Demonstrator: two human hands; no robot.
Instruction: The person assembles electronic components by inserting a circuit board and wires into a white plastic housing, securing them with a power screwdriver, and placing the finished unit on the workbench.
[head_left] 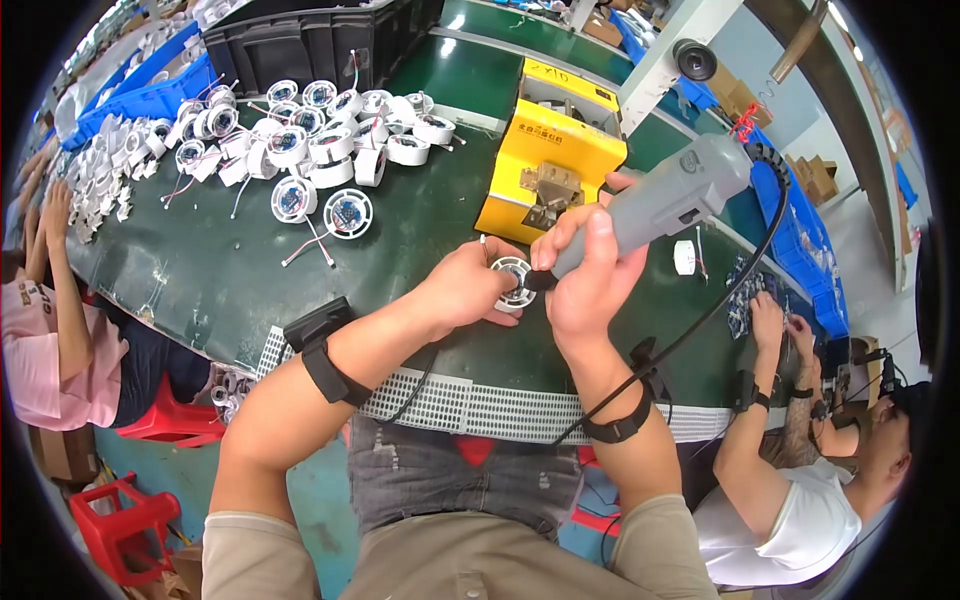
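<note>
My left hand (470, 287) grips a round white housing (514, 298) above the green bench, its fingers around the rim. In my right hand (597, 265) is a grey electric screwdriver (672, 197), tilted with its dark tip end against the middle of the housing. The exact contact point is hidden by the tip and my fingers. Directly beyond my hands stands a yellow screw feeder (553, 150) with a metal mechanism on its front. Left of it lie two similar housings with blue circuit boards showing, one of them a round white housing (348, 213) with wires trailing from it.
A pile of white housings (330, 146) covers the back left, before a black crate (310, 45). The screwdriver's black cable (690, 335) arcs over my right forearm. One white part (685, 257) lies at the right. Co-workers' hands (768, 322) work at the right; another person sits left.
</note>
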